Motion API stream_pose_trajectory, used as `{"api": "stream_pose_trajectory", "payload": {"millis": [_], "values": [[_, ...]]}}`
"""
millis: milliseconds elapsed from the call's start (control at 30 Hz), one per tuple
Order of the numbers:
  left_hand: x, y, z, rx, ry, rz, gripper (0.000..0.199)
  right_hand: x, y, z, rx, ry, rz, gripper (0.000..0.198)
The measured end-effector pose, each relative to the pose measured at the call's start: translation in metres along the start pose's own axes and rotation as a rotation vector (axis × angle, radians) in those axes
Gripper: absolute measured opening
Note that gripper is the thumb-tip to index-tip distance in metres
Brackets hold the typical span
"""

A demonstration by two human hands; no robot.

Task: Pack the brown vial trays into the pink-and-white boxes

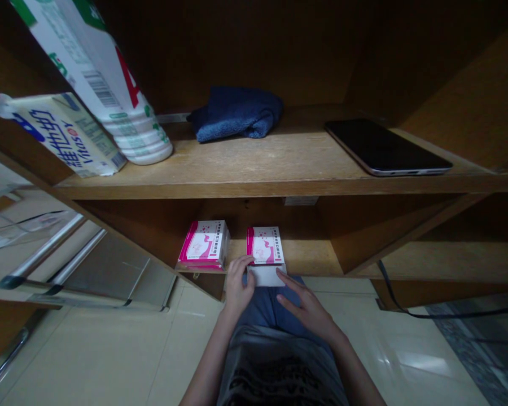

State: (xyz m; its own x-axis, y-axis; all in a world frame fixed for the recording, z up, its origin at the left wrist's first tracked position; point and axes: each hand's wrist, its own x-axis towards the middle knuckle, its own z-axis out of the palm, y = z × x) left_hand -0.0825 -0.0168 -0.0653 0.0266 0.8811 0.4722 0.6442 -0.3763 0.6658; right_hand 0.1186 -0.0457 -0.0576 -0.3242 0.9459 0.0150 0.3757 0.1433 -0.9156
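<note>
On the lower shelf, a small pink-and-white box (266,245) lies with its printed top facing up. A plain white face (266,276) shows along its near side, at the shelf's front edge; I cannot tell whether it is a flap or a side. My left hand (239,287) has its fingers and thumb closed at the left edge of this box. At the right, my right hand (307,310) has its fingers spread, with the index fingertip touching the white face. Farther left sits a stack of similar pink-and-white boxes (205,242).
The upper shelf (237,169) holds a Vitasoy carton (63,135), a tall white bottle (93,73), a folded blue cloth (237,113) and a black tablet-like device (385,146). A black cable (393,296) hangs at the right. Metal rails (46,254) stand at the left.
</note>
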Motion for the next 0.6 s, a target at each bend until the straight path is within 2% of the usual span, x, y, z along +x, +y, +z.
{"api": "stream_pose_trajectory", "payload": {"millis": [133, 200, 367, 433, 500, 600], "values": [[-0.012, -0.009, 0.003, -0.090, 0.054, -0.082, 0.029, 0.000, 0.012, -0.006, 0.165, 0.184, 0.035, 0.046], [-0.013, -0.011, 0.005, -0.108, 0.072, -0.085, 0.030, 0.002, 0.015, -0.007, 0.234, 0.232, 0.067, 0.044], [-0.005, -0.007, 0.001, -0.100, 0.054, -0.073, 0.030, 0.006, -0.002, 0.001, 0.284, 0.239, 0.066, 0.030], [0.002, -0.007, -0.001, -0.097, 0.028, -0.038, 0.033, 0.007, -0.013, 0.010, 0.366, 0.219, 0.094, 0.030], [0.013, -0.008, -0.001, -0.112, 0.009, -0.025, 0.036, 0.008, -0.023, 0.022, 0.536, 0.202, 0.168, 0.034], [0.034, -0.015, 0.005, -0.167, -0.008, -0.070, 0.040, 0.014, -0.028, 0.043, 0.949, 0.183, 0.350, 0.037]]}}
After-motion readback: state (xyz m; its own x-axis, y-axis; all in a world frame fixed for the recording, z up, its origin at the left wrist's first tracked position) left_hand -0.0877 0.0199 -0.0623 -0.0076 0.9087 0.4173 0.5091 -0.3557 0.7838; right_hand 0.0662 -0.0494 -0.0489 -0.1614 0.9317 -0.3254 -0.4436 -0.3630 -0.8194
